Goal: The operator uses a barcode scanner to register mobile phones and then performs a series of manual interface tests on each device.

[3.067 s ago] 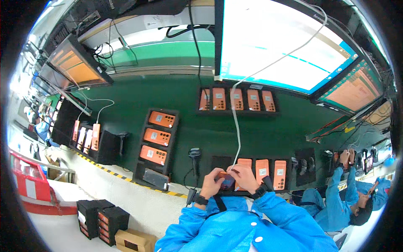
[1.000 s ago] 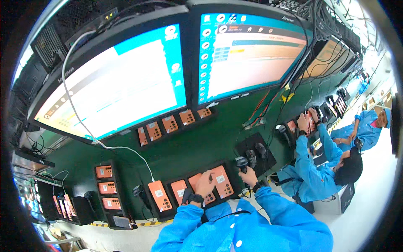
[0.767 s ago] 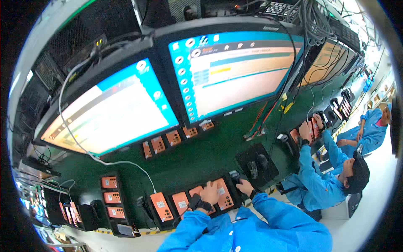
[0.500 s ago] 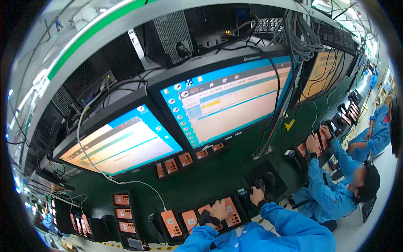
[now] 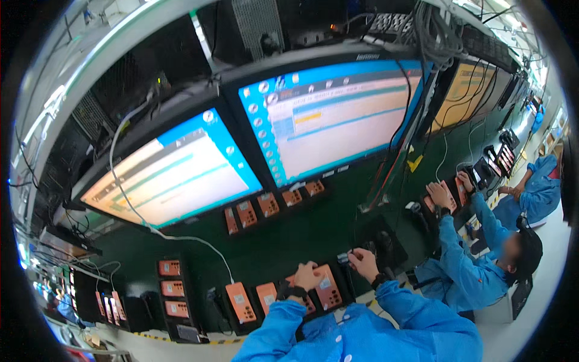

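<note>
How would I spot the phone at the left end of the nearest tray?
Find the left big monitor, then follow the white cable hanging across it down to the black tray beneath the left hand. At that tray's left end lies an orange phone, the only one there showing a cable at its far end.

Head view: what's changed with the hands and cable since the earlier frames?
The left hand released what is likely the leftmost phone in the front tray and moved right, over others. The right hand let go of the white cable, now running to that phone, gripped the scanner right of the tray, then apparently released it. The side tray and its orange phones stayed put.
</note>
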`<control>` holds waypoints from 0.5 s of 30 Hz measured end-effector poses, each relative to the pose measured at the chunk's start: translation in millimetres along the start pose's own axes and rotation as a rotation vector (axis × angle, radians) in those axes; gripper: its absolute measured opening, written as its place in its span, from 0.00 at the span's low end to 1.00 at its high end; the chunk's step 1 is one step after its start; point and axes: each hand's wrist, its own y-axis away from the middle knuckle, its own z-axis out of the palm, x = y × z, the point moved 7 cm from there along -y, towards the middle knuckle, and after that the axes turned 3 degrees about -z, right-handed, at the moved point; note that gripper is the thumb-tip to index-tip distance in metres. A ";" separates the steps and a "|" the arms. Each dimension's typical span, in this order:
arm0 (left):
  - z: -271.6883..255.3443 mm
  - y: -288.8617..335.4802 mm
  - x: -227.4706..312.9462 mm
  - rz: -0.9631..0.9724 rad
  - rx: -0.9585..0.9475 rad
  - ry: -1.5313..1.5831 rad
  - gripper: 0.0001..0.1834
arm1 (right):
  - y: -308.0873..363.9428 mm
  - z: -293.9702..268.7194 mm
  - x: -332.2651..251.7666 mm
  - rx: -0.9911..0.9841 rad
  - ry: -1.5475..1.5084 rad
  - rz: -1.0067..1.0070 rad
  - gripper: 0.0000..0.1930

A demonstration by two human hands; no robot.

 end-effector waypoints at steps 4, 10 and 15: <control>-20.0 23.1 24.4 0.147 0.106 0.034 0.17 | 16.1 25.3 -13.4 -0.104 -0.351 0.047 0.06; -32.6 67.7 33.1 0.144 0.083 0.364 0.14 | 30.2 54.6 -62.5 -0.311 -0.075 -0.165 0.05; -50.6 92.2 55.2 0.259 0.220 0.180 0.13 | 41.6 69.8 -86.1 -0.459 0.116 -0.188 0.07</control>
